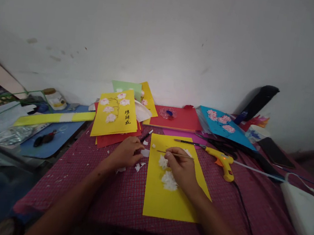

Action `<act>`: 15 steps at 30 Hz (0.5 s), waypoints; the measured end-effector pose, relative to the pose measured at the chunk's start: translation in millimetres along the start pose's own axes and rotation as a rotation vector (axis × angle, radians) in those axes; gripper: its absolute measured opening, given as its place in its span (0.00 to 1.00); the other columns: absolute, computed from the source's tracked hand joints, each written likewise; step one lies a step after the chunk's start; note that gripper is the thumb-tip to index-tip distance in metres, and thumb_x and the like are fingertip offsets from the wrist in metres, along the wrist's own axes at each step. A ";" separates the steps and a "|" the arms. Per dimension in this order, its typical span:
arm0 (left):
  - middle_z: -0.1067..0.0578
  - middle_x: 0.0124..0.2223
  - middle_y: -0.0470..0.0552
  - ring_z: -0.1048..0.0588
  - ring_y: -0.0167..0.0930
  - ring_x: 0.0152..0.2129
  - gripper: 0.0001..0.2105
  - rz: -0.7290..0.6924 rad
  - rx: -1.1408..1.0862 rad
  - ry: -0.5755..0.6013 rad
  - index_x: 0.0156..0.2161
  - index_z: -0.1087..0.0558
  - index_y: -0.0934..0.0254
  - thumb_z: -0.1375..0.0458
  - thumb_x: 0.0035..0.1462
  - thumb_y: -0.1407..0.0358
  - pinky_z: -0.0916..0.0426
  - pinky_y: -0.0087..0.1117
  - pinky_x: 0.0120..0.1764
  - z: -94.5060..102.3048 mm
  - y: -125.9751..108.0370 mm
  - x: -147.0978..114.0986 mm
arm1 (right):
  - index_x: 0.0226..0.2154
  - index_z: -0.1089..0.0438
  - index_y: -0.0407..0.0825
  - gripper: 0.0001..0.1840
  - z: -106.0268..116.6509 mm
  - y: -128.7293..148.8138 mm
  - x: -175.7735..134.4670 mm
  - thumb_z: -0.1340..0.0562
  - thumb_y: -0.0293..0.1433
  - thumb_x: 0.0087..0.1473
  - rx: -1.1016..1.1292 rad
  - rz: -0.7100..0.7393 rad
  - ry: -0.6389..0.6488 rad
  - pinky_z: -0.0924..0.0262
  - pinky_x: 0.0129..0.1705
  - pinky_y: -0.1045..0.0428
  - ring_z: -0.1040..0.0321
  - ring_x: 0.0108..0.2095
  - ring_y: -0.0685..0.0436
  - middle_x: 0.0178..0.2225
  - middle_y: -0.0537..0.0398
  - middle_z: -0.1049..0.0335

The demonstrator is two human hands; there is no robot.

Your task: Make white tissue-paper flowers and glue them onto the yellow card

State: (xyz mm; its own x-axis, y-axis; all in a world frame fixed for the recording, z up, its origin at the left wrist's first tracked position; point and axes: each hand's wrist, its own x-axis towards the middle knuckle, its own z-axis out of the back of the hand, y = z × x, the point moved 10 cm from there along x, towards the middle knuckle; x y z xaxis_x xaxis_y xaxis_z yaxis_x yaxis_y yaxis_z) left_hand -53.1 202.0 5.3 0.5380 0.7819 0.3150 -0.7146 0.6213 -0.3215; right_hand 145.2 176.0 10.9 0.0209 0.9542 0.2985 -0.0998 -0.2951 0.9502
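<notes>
A thin wooden stick (181,155) is pinched in my right hand (181,170), held nearly level over a yellow sheet of card (170,209). White crumpled-paper flowers (169,181) sit on that card, partly covered by my right hand. My left hand (127,153) rests on the cloth just left of the card, its fingers curled and closed at the edge of a small white paper piece (145,153). More torn white scraps (138,167) lie beside it. Beyond my left fingers is a dark marker (146,136) with a white end.
A yellow glue gun (222,161) lies right of the card, its cord trailing forward. Finished flower cards (119,108) are stacked at back left; a blue one (225,129) leans at back right. A phone (276,151) and a white box (304,212) are far right.
</notes>
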 end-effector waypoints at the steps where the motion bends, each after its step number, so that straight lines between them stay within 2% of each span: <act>1: 0.25 0.41 0.57 0.29 0.39 0.41 0.09 -0.019 0.020 0.023 0.40 0.21 0.63 0.37 0.55 0.64 0.36 0.37 0.45 -2.5 -2.7 -0.7 | 0.31 0.27 0.49 0.09 -2.5 1.0 -0.8 0.36 0.38 0.56 -0.013 0.015 0.017 0.39 0.25 0.54 0.35 0.23 0.49 0.25 0.57 0.30; 4: 0.26 0.39 0.57 0.30 0.39 0.39 0.06 -0.060 0.107 0.060 0.35 0.20 0.64 0.39 0.57 0.64 0.37 0.38 0.44 -7.5 -9.2 -0.7 | 0.32 0.26 0.49 0.08 -6.4 2.5 -2.6 0.36 0.36 0.56 -0.036 0.046 0.038 0.38 0.28 0.53 0.34 0.25 0.48 0.26 0.57 0.29; 8: 0.25 0.36 0.57 0.31 0.37 0.37 0.11 -0.098 0.251 0.115 0.32 0.22 0.64 0.44 0.62 0.66 0.38 0.38 0.42 -14.5 -14.6 2.1 | 0.33 0.26 0.48 0.08 -6.1 1.6 -2.6 0.36 0.36 0.56 -0.056 0.061 0.032 0.37 0.29 0.52 0.32 0.27 0.47 0.27 0.56 0.28; 10: 0.25 0.36 0.57 0.30 0.37 0.37 0.11 -0.102 0.243 0.122 0.31 0.22 0.65 0.45 0.63 0.67 0.37 0.38 0.43 -15.1 -16.3 3.6 | 0.33 0.26 0.48 0.08 -5.1 1.3 -2.4 0.36 0.36 0.56 -0.065 0.062 0.029 0.37 0.30 0.52 0.32 0.27 0.47 0.27 0.56 0.28; 13: 0.23 0.35 0.56 0.28 0.37 0.37 0.12 -0.023 0.053 0.018 0.31 0.22 0.66 0.46 0.63 0.67 0.36 0.37 0.44 -2.5 -13.3 6.0 | 0.34 0.26 0.48 0.08 -3.4 4.4 -3.2 0.37 0.35 0.57 -0.091 0.078 0.032 0.37 0.29 0.53 0.32 0.27 0.47 0.28 0.56 0.27; 15: 0.23 0.35 0.55 0.27 0.35 0.36 0.11 0.123 -0.199 -0.069 0.32 0.22 0.66 0.44 0.62 0.64 0.35 0.35 0.42 6.2 -2.0 4.9 | 0.35 0.25 0.49 0.07 -3.5 11.2 -5.0 0.38 0.35 0.58 -0.117 0.126 0.050 0.36 0.29 0.52 0.30 0.27 0.46 0.29 0.55 0.26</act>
State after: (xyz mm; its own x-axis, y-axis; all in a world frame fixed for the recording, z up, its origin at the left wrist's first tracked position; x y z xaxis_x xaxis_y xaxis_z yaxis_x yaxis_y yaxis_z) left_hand -51.9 204.2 13.0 0.4160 0.8509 0.3208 -0.6666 0.5253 -0.5289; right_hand 140.5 168.1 19.7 -0.0482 0.9121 0.4071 -0.2132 -0.4075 0.8879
